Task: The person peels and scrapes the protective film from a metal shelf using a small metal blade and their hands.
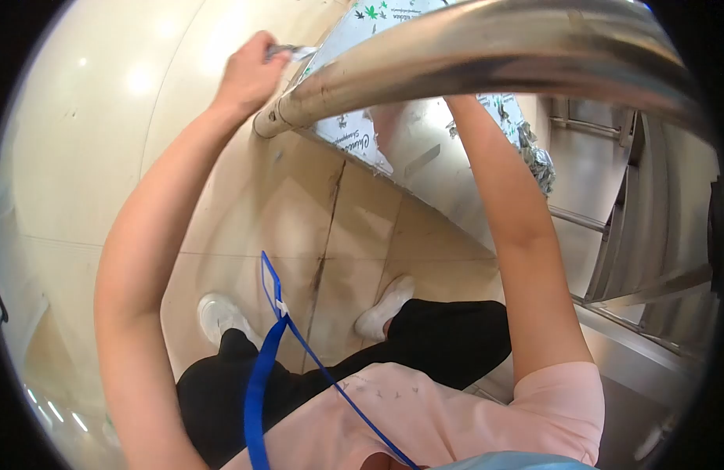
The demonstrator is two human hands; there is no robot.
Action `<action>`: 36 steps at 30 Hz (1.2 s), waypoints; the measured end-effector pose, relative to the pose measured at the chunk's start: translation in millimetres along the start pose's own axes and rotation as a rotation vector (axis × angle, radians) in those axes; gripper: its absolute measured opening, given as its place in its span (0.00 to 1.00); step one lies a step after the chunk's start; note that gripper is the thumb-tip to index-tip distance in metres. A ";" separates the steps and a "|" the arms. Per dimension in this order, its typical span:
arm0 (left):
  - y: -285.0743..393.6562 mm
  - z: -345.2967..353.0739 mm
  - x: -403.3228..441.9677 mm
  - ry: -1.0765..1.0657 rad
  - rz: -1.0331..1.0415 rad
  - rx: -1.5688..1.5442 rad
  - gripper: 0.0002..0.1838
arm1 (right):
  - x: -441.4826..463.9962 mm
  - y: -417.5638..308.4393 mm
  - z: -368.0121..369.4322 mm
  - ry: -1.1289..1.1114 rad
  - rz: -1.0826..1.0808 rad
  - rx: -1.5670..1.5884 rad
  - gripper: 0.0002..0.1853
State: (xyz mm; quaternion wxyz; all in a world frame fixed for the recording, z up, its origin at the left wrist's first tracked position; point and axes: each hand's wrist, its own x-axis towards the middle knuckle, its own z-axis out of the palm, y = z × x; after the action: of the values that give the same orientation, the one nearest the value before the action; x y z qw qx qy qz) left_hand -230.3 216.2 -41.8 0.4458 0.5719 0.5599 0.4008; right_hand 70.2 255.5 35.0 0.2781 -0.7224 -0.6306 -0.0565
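Note:
My left hand [256, 69] is closed on a strip of the printed protective film [299, 52], at the left edge of a metal panel [428, 160]. The panel's surface is partly bare and shiny, partly covered by white film with green and black print. Crumpled film [538, 164] hangs along its right edge. A thick, shiny metal tube [456, 63] curves across the view above the panel. My right forearm reaches under this tube, and my right hand is hidden behind it.
A metal rack frame [632, 180] with several bars stands at the right. Below are floor tiles [244, 211] and my white shoes [221, 317]. A blue lanyard [256, 392] with a badge [269, 282] hangs in front of my body.

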 end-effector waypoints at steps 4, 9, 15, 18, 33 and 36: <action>-4.9 -52.6 -32.3 0.153 -0.013 -0.132 0.10 | -13.8 -7.2 -10.6 0.088 0.202 0.105 0.14; 34.3 -75.5 -69.1 -0.730 -0.101 -0.357 0.10 | -18.6 6.0 -9.7 0.168 0.394 0.161 0.13; 79.9 -34.5 -92.5 -0.874 -0.075 -0.546 0.11 | -27.7 18.9 -67.0 0.075 0.474 0.442 0.09; 99.3 -2.5 -94.3 -0.681 -0.175 -0.564 0.11 | -50.1 -17.3 -102.0 -0.068 0.415 0.717 0.08; 126.2 85.7 -98.7 -0.783 -0.357 -1.098 0.16 | -123.3 -64.4 -150.4 -0.472 -0.029 0.323 0.12; 119.2 85.3 -100.8 -0.815 -0.229 -0.832 0.14 | -125.0 -65.2 -143.5 -0.480 -0.075 0.271 0.13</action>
State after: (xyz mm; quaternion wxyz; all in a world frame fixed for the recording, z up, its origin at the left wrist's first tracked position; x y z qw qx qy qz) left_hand -120.1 113.4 52.6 0.8519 0.3931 0.1976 0.2839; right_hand 22.6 81.0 123.0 0.2124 -0.6475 -0.7065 0.1911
